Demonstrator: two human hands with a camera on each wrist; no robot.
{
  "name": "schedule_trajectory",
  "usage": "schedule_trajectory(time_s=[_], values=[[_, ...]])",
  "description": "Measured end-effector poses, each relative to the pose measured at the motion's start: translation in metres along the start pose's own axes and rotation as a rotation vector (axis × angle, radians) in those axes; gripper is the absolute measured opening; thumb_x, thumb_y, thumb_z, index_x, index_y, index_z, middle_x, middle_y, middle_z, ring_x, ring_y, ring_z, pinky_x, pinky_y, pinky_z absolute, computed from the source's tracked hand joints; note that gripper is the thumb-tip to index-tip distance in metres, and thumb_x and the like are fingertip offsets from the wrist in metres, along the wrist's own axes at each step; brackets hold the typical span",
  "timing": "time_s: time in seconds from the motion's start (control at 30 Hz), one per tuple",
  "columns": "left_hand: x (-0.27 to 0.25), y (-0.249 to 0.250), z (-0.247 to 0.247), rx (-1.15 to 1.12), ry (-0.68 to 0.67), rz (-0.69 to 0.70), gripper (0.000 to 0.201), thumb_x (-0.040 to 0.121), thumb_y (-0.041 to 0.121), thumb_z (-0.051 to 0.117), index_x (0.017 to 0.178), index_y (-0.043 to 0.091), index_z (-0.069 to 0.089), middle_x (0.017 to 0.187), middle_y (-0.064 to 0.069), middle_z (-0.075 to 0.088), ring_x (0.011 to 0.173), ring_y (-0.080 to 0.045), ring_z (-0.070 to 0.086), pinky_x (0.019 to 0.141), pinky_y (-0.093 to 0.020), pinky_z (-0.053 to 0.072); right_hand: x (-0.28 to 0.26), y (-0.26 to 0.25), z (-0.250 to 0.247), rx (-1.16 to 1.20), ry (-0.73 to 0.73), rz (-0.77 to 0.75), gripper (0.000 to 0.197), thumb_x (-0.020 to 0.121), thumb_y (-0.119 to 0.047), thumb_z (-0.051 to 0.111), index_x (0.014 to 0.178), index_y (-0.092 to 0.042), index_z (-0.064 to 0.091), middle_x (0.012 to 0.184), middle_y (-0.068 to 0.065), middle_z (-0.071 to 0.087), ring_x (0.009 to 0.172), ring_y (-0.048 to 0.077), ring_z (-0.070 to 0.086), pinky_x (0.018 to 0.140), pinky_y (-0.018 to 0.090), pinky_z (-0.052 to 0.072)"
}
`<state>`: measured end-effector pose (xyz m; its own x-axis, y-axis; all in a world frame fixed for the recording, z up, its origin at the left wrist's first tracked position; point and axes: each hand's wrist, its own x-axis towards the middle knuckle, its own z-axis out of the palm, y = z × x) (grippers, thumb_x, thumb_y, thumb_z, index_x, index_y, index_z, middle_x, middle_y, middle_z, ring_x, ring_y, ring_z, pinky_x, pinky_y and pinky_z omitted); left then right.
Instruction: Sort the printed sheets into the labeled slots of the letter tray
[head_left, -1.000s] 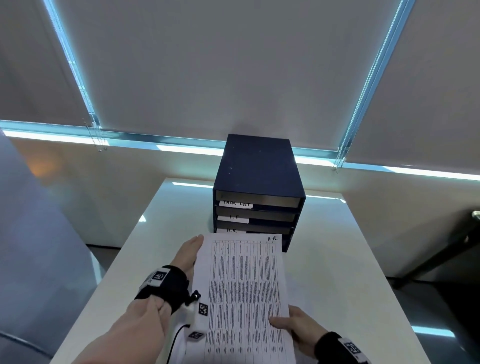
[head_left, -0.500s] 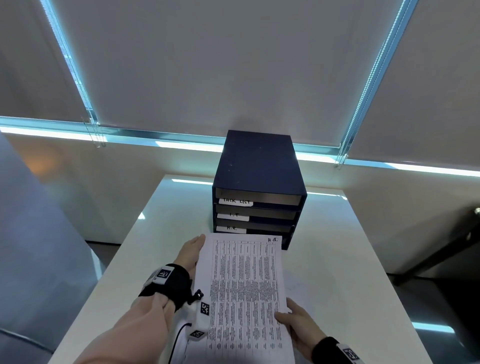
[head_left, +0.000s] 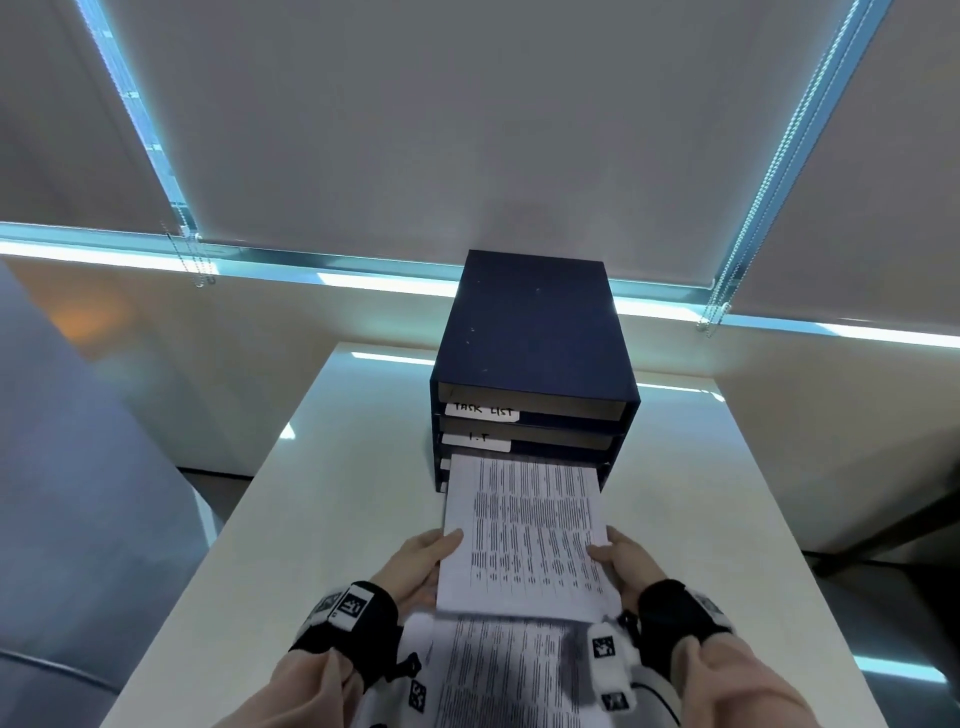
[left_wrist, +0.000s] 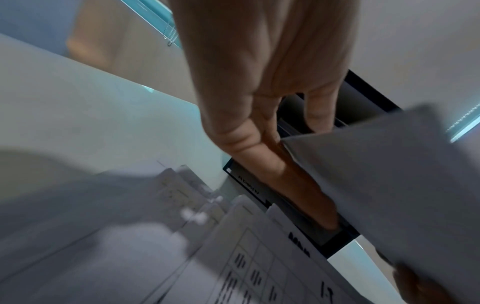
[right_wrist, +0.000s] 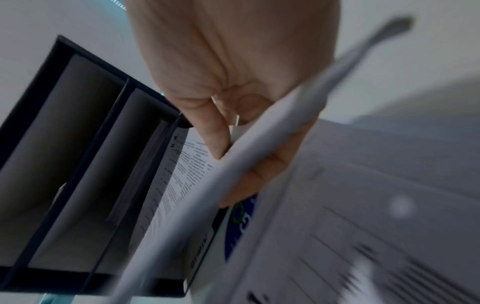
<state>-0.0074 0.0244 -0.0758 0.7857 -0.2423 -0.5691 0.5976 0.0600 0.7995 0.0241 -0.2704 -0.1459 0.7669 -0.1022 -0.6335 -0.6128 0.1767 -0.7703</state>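
Note:
A navy letter tray (head_left: 535, 338) stands at the far middle of the white table (head_left: 322, 519), with slot labels "TASK LIST" (head_left: 485, 410) and "I.T" (head_left: 475, 439). One printed sheet (head_left: 524, 525) is held level, and its far edge is inside the third slot down. My left hand (head_left: 441, 551) pinches the sheet's left edge and my right hand (head_left: 608, 553) pinches its right edge. In the right wrist view the thumb lies on top of the sheet (right_wrist: 233, 164) and the fingers underneath. The left wrist view shows the bottom slot's "ADMIN" label (left_wrist: 249, 185).
A stack of more printed sheets (head_left: 504, 670) lies on the table's near edge, under my wrists. Closed roller blinds (head_left: 467, 130) hang behind the table. A dark chair or sofa (head_left: 67, 467) stands to the left. Bare table surface lies on both sides of the tray.
The sheet has moved forward from above the stack, and its far edge has entered the third slot. My right hand slid up along the right edge; my left hand shifted to the left edge.

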Motion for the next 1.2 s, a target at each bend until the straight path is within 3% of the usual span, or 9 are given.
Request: schedule_trajectory(time_s=[0.13,0.3,0.43,0.57,0.63,0.73,0.8,0.93,1.2], values=[[0.018,0.001,0.004,0.005,-0.016,0.002,0.032,0.098,0.026,0.048,0.125,0.008,0.048,0.104,-0.033,0.066,0.071,-0.035,0.065,0.067,-0.043,0.056,-0.025,-0.055,0.029,0.084,-0.031,-0.017,0.048,0.097,0.003,0.046,0.142,-0.002,0.031,0.141,0.019,0.048,0.126,0.045,0.047,0.103,0.048,0.043],[0.047,-0.006,0.009,-0.04,0.157,0.082,0.026,0.101,0.018,0.041,0.124,0.007,0.049,0.097,-0.023,0.068,0.05,-0.025,0.063,0.049,-0.031,0.054,-0.036,-0.045,0.019,-0.074,-0.164,0.048,0.037,0.084,-0.01,0.071,0.11,-0.005,0.045,0.11,0.017,0.06,0.084,0.029,0.062,0.059,0.031,0.047],[0.075,0.009,0.012,-0.112,0.267,0.096,0.032,0.098,0.017,0.049,0.121,-0.005,0.05,0.089,-0.022,0.069,0.058,-0.024,0.067,0.061,-0.036,0.059,-0.017,-0.043,0.014,0.101,-0.105,0.079,0.025,0.087,0.003,0.062,0.083,-0.011,0.042,0.065,0.013,0.049,0.041,0.023,0.058,0.038,0.024,0.044],[0.099,0.044,0.012,-0.388,0.138,0.12,0.023,0.096,0.003,0.048,0.119,-0.002,0.046,0.115,-0.018,0.062,0.106,-0.029,0.062,0.097,-0.042,0.049,0.013,-0.07,0.043,0.462,0.001,0.016,0.024,0.092,0.014,0.044,0.108,-0.004,0.049,0.098,0.02,0.059,0.082,0.027,0.063,0.056,0.028,0.06],[0.098,0.06,0.017,-0.343,0.091,0.124,0.01,0.095,0.001,0.047,0.101,0.01,0.05,0.101,-0.009,0.058,0.09,-0.02,0.06,0.085,-0.037,0.048,0.024,-0.08,0.056,0.464,-0.017,-0.04,0.026,0.092,0.014,0.041,0.11,-0.005,0.046,0.102,0.018,0.058,0.088,0.023,0.059,0.062,0.028,0.06],[0.089,0.058,0.017,-0.054,0.173,0.169,0.011,0.096,0.004,0.048,0.094,0.011,0.055,0.084,-0.009,0.059,0.067,-0.018,0.056,0.063,-0.028,0.041,0.01,-0.082,0.063,0.403,-0.086,-0.065,0.021,0.096,0.009,0.037,0.111,-0.002,0.048,0.103,0.016,0.063,0.095,0.025,0.063,0.077,0.035,0.059],[0.077,0.04,0.013,0.221,0.232,0.235,0.011,0.094,0.008,0.051,0.097,0.007,0.062,0.085,-0.012,0.067,0.076,-0.03,0.062,0.069,-0.032,0.049,-0.012,-0.071,0.058,0.263,-0.123,-0.074,0.023,0.098,0.003,0.04,0.111,-0.006,0.056,0.104,0.017,0.067,0.094,0.028,0.066,0.073,0.033,0.061],[0.043,-0.007,0.005,0.935,0.223,0.398,0.011,0.085,0.032,0.061,0.091,0.022,0.062,0.091,0.007,0.061,0.084,-0.009,0.057,0.074,-0.018,0.046,-0.055,-0.02,0.036,-0.069,-0.004,-0.101,0.017,0.098,-0.006,0.047,0.105,-0.002,0.062,0.086,0.015,0.065,0.071,0.026,0.06,0.06,0.033,0.052],[0.022,-0.047,0.008,1.543,0.2,0.409,0.041,0.083,0.025,0.059,0.122,0.022,0.045,0.126,0.001,0.04,0.118,-0.019,0.037,0.087,-0.03,0.045,-0.099,0.075,0.005,-0.646,0.118,-0.116,0.026,0.082,-0.014,0.057,0.102,-0.029,0.061,0.113,0.004,0.057,0.104,0.016,0.055,0.087,0.02,0.037]])
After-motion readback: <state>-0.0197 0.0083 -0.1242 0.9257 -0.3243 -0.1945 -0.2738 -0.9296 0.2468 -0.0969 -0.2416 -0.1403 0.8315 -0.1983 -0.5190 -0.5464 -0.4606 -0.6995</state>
